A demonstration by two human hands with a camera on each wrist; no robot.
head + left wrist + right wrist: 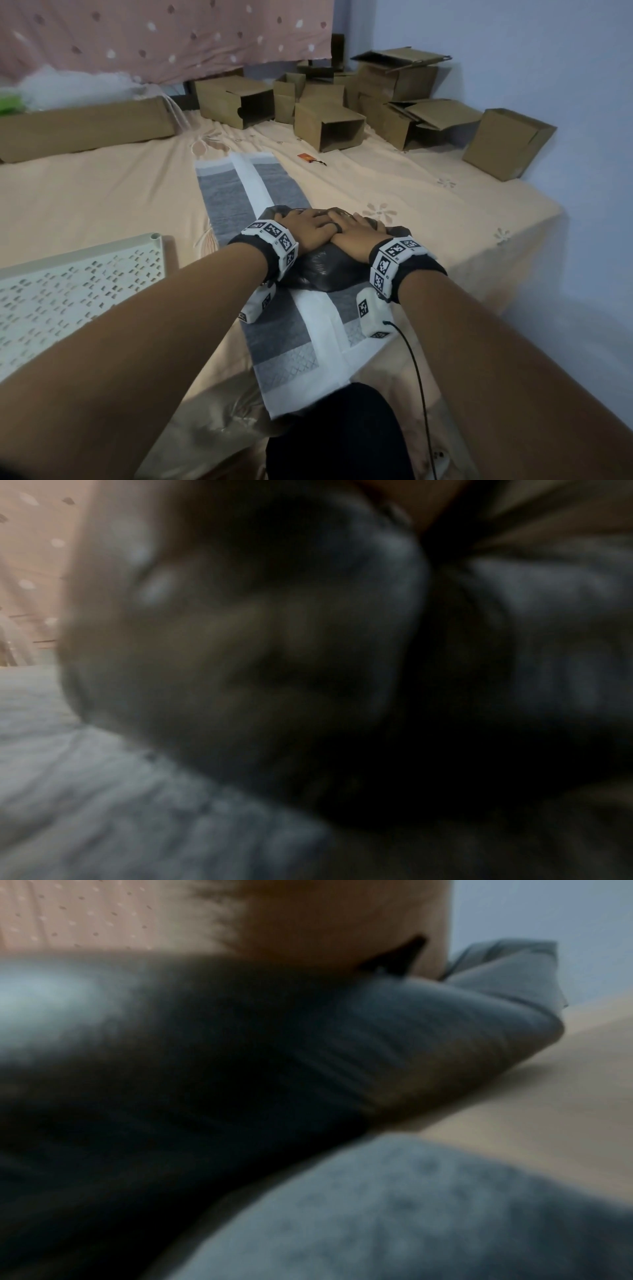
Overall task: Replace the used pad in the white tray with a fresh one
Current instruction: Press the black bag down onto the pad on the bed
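A long grey-and-white pad (226,198) lies folded on the peach bedsheet, running away from me. A black plastic bag bundle (329,270) sits on its middle. My left hand (308,226) and right hand (356,233) lie flat on top of the bundle, side by side, with fingers overlapping and pressing down. The white perforated tray (68,291) rests on the bed to the left, apart from both hands. Both wrist views are blurred: the left one shows the black bag (274,642) over the grey pad (103,804), the right one the bag (240,1069) beside the pad (411,1218).
Several open cardboard boxes (329,126) crowd the far side of the bed, and a long box (85,126) lies at the far left. A small orange item (306,157) sits beyond the pad. The bed's edge (513,240) drops off at right. A black cable (418,377) trails from my right wrist.
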